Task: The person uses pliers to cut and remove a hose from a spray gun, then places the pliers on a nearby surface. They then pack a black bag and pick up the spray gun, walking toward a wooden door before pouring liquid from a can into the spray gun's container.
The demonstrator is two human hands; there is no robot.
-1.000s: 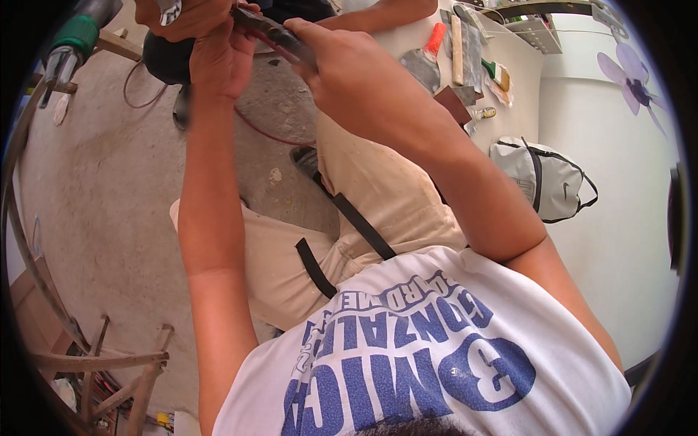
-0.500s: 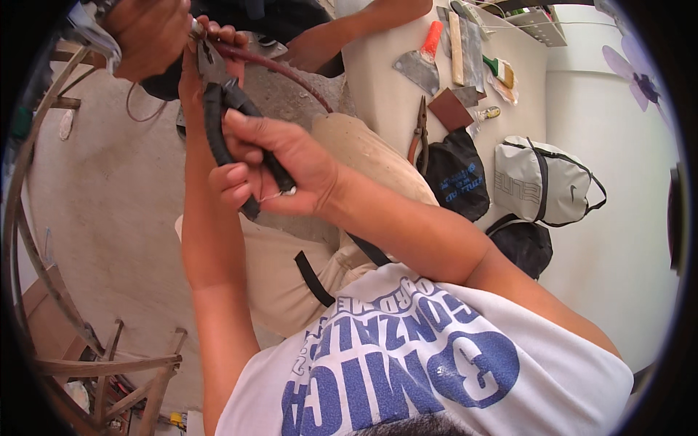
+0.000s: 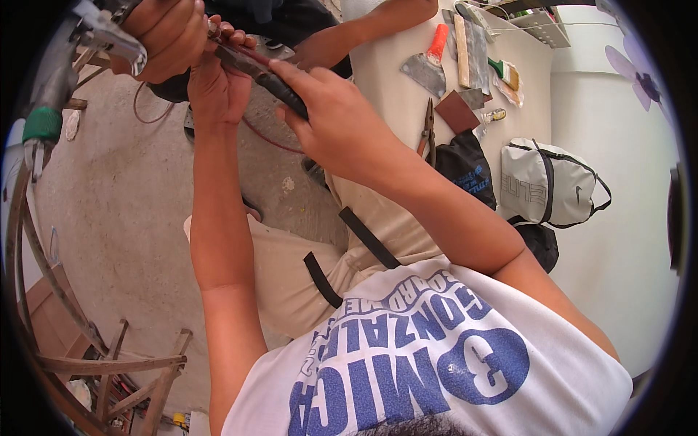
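My right hand is closed round the black-wrapped handles of a pair of pliers. Their jaws reach up and left to a small metal fitting on a dark red hose; whether they grip it is hard to see. My left hand curls its fingers round the hose end beside the fitting. Just left of it, another person's hand grips a silvery metal tool, partly cut off by the picture's rim. That tool's kind is unclear.
A co-worker's forearm lies across the far end of the pale covered surface. On it are a red-handled scraper, a paintbrush, other pliers and a white bag. Wooden frame legs stand lower left.
The pliers have swung from nearly upright to a slant, and my right hand has moved up and right with its fingers wrapped tighter. More of the metal tool with a green collar shows at left.
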